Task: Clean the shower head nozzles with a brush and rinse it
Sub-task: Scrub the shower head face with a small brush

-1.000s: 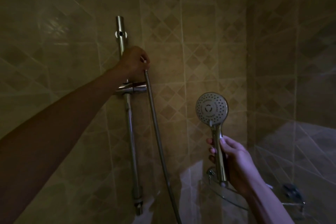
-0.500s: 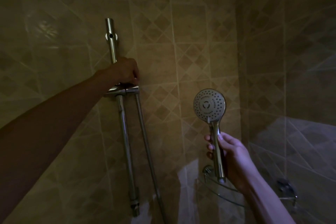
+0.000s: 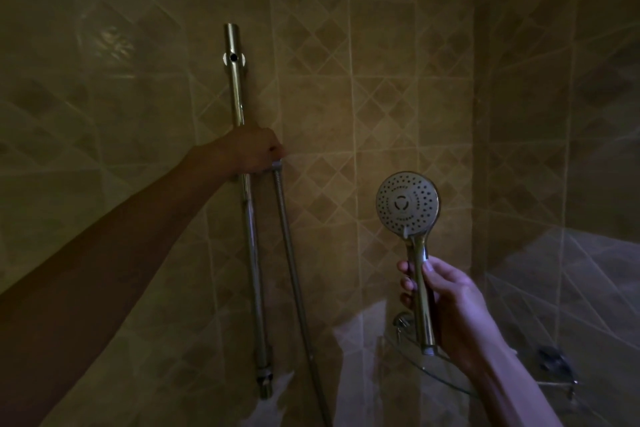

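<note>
The left arm reaches forward and up, its hand curled closed with knuckles toward the camera. The right hand, lower and well apart, has fingers and thumb wrapped, palm facing left.

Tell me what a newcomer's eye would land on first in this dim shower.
The round shower head stands out first, nozzles facing the camera, held upright by its handle in the right hand at lower right. Next comes the chrome slide rail on the tiled wall, where the left hand holds the top of the loose hose that hangs beside it.
</note>
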### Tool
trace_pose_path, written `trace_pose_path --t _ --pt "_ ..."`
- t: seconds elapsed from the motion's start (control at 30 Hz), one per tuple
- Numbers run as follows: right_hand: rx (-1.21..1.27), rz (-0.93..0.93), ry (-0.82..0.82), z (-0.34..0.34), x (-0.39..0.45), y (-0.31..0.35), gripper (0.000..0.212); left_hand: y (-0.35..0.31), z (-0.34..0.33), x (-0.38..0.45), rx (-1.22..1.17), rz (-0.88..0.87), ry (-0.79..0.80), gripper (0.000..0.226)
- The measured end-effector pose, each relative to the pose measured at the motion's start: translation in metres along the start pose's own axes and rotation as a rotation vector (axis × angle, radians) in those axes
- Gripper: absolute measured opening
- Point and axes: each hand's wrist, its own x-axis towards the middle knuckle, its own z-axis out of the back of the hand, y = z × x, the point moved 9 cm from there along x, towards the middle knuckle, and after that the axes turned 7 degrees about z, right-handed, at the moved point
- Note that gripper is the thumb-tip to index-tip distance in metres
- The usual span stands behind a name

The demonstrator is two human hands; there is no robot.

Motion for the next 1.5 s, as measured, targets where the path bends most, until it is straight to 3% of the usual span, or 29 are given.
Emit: trace_pose_path --t 0.2,0.4,0.6,0.73,0.87,0.97,1.1,1.23,1.5 --pt "0.023 0.039 -0.007 -0.012 -0.011 0.007 0.034 -0.002 -0.008 -0.008 0.019 0.001 -0.06 0.038" --pt "0.023 0.06 -0.015 -0.014 -0.02 0.014 0.029 -0.001 -0.018 -0.037 -0.162 -0.052 -0.303 0.02" --pt "-0.028 0.054 -0.042 -0.008 -0.031 0.006 0.028 -0.005 -0.024 -0.073 -0.34 -0.044 -0.384 0.035" --pt "-0.078 0.035 -0.086 -0.002 -0.037 -0.007 0.028 -0.001 -0.074 -0.116 -0.618 0.167 -0.123 0.014" --pt "-0.111 -0.016 -0.053 0.004 -0.053 -0.032 0.023 -0.033 -0.153 -0.187 -1.087 0.299 0.213 0.023" --pt "-0.117 -0.068 -0.023 0.009 -0.072 -0.055 0.016 -0.066 -0.21 -0.251 -1.426 0.496 0.406 0.019" --pt "-0.123 -0.157 -0.025 0.019 -0.105 -0.096 0.016 -0.121 -0.259 -0.325 -1.664 0.666 0.635 0.02" --pt "-0.168 -0.258 -0.059 0.038 -0.142 -0.14 0.018 -0.161 -0.296 -0.382 -1.805 0.812 0.749 0.019" --pt "-0.221 -0.392 -0.156 0.084 -0.206 -0.193 0.019 -0.208 -0.344 -0.45 -2.035 0.975 0.941 0.044"
